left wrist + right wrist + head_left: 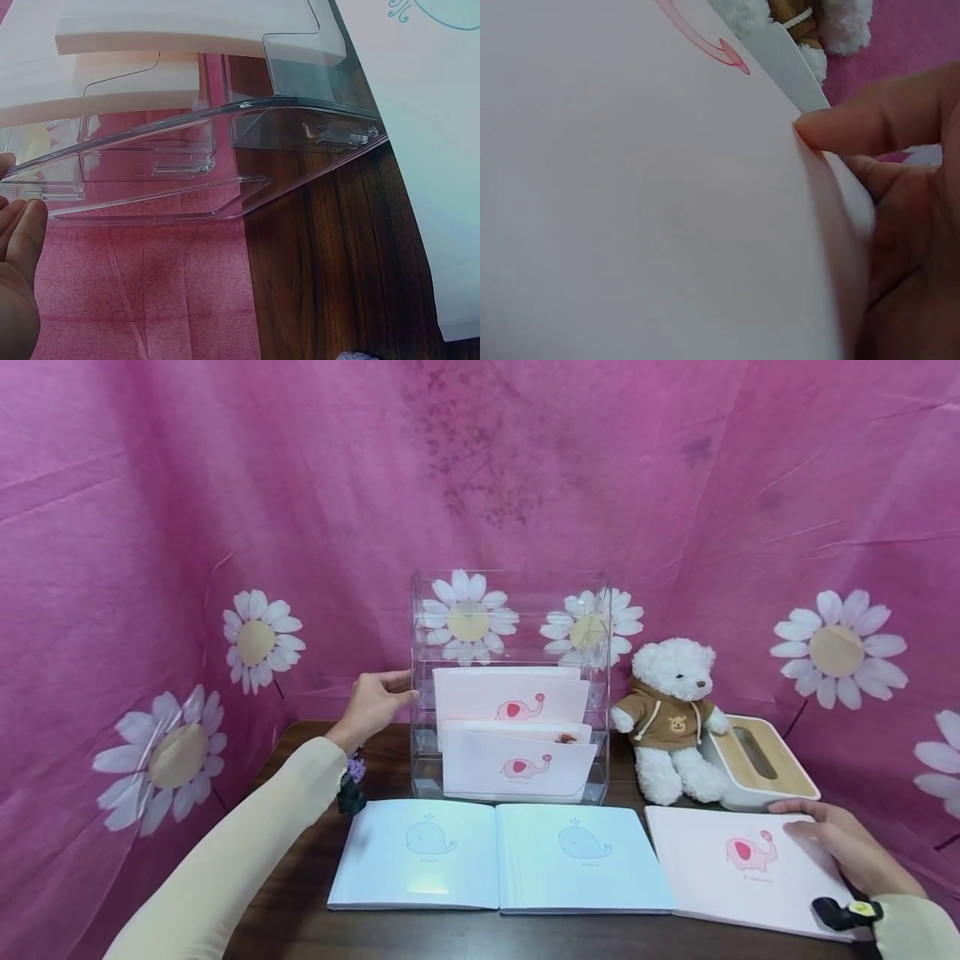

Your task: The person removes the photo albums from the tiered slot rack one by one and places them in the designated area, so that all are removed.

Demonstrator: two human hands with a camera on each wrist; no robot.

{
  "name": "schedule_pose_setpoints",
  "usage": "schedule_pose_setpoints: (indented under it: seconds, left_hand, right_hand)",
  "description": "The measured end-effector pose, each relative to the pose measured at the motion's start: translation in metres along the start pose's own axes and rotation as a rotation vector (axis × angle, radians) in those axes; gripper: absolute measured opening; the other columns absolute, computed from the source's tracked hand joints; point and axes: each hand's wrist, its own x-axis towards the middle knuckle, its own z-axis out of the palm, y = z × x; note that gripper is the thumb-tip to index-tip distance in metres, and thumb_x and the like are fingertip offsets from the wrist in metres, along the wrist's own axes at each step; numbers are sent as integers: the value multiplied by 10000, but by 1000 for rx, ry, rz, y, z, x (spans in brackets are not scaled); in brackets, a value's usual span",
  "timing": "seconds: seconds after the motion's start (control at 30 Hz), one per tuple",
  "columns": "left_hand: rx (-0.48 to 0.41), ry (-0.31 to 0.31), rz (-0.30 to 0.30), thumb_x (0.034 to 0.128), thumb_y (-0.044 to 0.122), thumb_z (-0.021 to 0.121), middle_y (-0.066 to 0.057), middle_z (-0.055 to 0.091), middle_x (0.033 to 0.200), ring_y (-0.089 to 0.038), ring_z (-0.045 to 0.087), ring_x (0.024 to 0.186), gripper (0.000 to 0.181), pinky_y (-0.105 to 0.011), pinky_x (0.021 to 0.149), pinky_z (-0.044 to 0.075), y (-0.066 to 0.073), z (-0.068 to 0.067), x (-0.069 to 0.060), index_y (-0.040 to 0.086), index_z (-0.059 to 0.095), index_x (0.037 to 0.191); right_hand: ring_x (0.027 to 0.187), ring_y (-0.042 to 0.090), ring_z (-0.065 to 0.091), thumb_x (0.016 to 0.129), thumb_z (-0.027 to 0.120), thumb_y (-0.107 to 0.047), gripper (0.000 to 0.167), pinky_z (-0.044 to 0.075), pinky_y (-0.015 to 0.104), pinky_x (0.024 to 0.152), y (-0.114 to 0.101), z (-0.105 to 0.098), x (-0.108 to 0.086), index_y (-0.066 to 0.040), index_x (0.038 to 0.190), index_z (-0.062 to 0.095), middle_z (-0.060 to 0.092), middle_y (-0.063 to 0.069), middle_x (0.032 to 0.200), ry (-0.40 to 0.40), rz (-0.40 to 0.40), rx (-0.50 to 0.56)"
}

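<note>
A clear rack (510,652) stands at the middle back, holding pink elephant booklets (517,764) in its lower tiers. My left hand (378,702) grips the rack's left side edge; in the left wrist view the fingers and thumb (19,247) pinch the clear panel (150,131). At the front right lies a pink elephant booklet (750,868). My right hand (847,843) pinches its right edge; in the right wrist view the thumb is on the cover (645,165) and the fingers are behind the edge.
Two blue whale booklets (423,860) (585,860) lie side by side in front of the rack, left of the pink one. A white teddy bear (675,718) in a brown hoodie sits right of the rack, against a tissue box (765,760) with a wooden lid. Pink cloth (337,527) hangs behind.
</note>
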Motion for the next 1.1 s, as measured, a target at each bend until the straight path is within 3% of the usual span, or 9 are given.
schedule_pose_setpoints:
  seconds: [0.13, 0.27, 0.37, 0.5, 0.57, 0.63, 0.8, 0.93, 1.1]
  left_hand:
    - [-4, -1, 5, 931, 197, 744, -103, 655, 1394, -238, 655, 1189, 479, -452, 1001, 552, 1, 0, -1, 87, 633, 1384]
    - [-16, -1, 2, 929, 184, 744, -108, 653, 1395, -263, 646, 1235, 475, -474, 1040, 532, 1, 1, -1, 78, 635, 1379]
    - [-21, -1, -7, 930, 185, 742, -105, 645, 1408, -272, 640, 1249, 473, -476, 1058, 521, 1, 1, -2, 90, 636, 1381]
    - [-28, -4, -20, 934, 192, 741, -99, 635, 1423, -270, 642, 1244, 470, -477, 1069, 514, 1, 0, -2, 110, 636, 1384]
    - [-27, -5, -23, 934, 195, 741, -95, 635, 1423, -266, 649, 1231, 469, -476, 1064, 518, 2, 0, -2, 115, 637, 1385]
    - [-26, -5, -22, 932, 196, 743, -93, 638, 1419, -259, 653, 1224, 469, -474, 1058, 522, 2, 0, -2, 115, 639, 1383]
    - [-24, -2, -16, 932, 191, 743, -92, 653, 1401, -245, 668, 1202, 464, -459, 1025, 546, 2, -1, -2, 115, 643, 1379]
    - [-19, -2, -10, 935, 197, 740, -89, 660, 1393, -235, 675, 1186, 466, -439, 984, 568, 2, -1, -2, 113, 639, 1383]
    - [-16, -3, -6, 937, 196, 737, -88, 656, 1398, -242, 679, 1177, 462, -442, 984, 566, 1, 0, -2, 120, 640, 1383]
  right_hand:
    - [808, -156, 472, 958, 695, -296, 420, 403, 173, 680, -1, 1, 1, 32, 1220, 677, 636, -243, 967, 166, 13, -238]
    - [803, -195, 422, 934, 724, -351, 446, 358, 217, 720, -6, 1, -3, 12, 1193, 709, 767, 41, 1031, 251, 6, -374]
    - [880, 65, 620, 930, 725, -336, 418, 409, 396, 844, -10, 2, -6, 3, 1174, 718, 653, 336, 1229, 323, 19, -441]
    - [1126, 564, 519, 948, 700, -293, 381, 331, 664, 956, -18, 1, -11, 33, 1146, 711, 626, 359, 1236, 446, 64, -453]
    - [1130, 563, 516, 958, 679, -287, 373, 309, 680, 980, -23, -2, -15, 37, 1141, 711, 706, 307, 1114, 512, 72, -447]
    - [1034, 284, 622, 964, 668, -327, 394, 288, 679, 1023, -29, -6, -18, 17, 1152, 707, 798, 10, 876, 569, 80, -411]
    - [741, -272, 482, 968, 696, -248, 130, 454, 100, 874, -45, -17, -19, -234, 1076, 767, 581, -476, 746, 596, -76, 49]
    - [860, -50, 736, 951, 631, 57, 305, 563, 110, 711, -63, -21, -13, -117, 1175, 743, 786, -166, 976, 442, -415, 612]
    - [992, 97, 762, 968, 468, 186, 406, 572, 164, 855, -96, -28, -2, 54, 1317, 627, 785, 40, 1140, 305, -677, 832]
